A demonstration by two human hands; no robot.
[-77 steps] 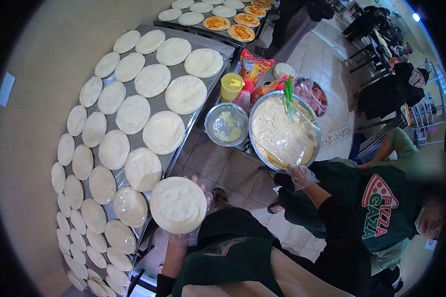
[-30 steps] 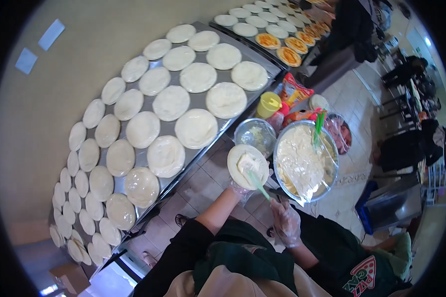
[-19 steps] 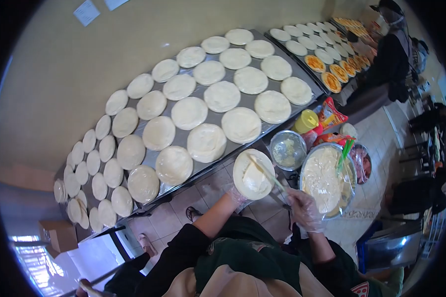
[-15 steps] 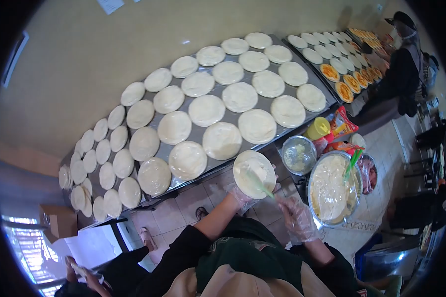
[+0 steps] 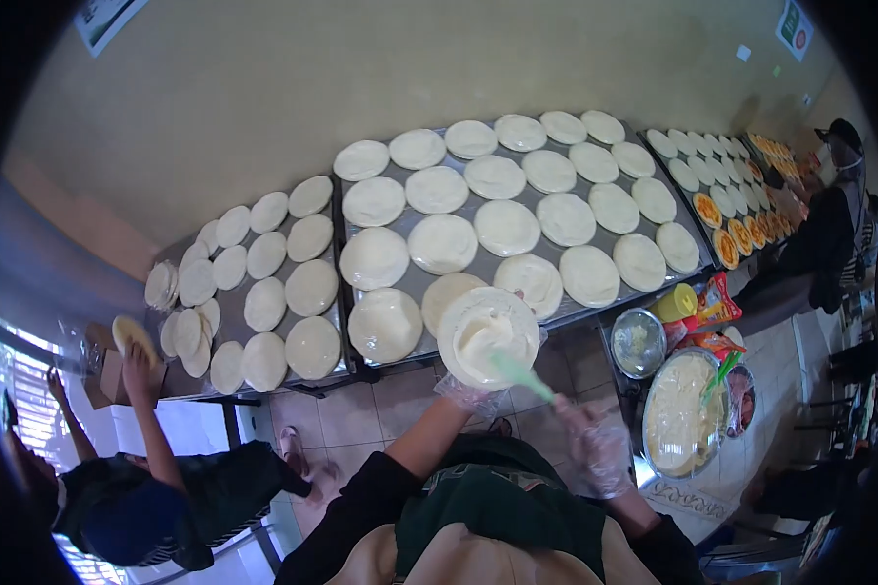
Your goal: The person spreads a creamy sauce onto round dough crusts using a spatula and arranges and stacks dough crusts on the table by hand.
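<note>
My left hand (image 5: pixel 470 395), in a clear plastic glove, holds up a round flat dough base (image 5: pixel 458 363) from below, close to the front edge of the middle table. White cream (image 5: pixel 486 336) covers the middle of this base. My right hand (image 5: pixel 597 444), gloved too and blurred by motion, grips the handle of a pale green spatula (image 5: pixel 527 378), whose blade lies on the cream. Many round dough bases (image 5: pixel 442 243) stand in rows on the middle table (image 5: pixel 421 207). To the right is a large bowl of cream (image 5: pixel 683 414) partly covered with plastic film.
A metal bowl (image 5: pixel 638 343), a yellow jug (image 5: pixel 675 303) and a red packet (image 5: pixel 717 298) stand beside the cream bowl. At the left, a co-worker (image 5: pixel 180 502) holds a dough base (image 5: pixel 135 336) near a cardboard box (image 5: pixel 102 375). Another person (image 5: pixel 819 234) stands by the far right table.
The view has swung left, bringing the left table and a co-worker into sight. My left hand took the base before its cream appeared; my right hand now holds the spatula instead of touching the cream bowl.
</note>
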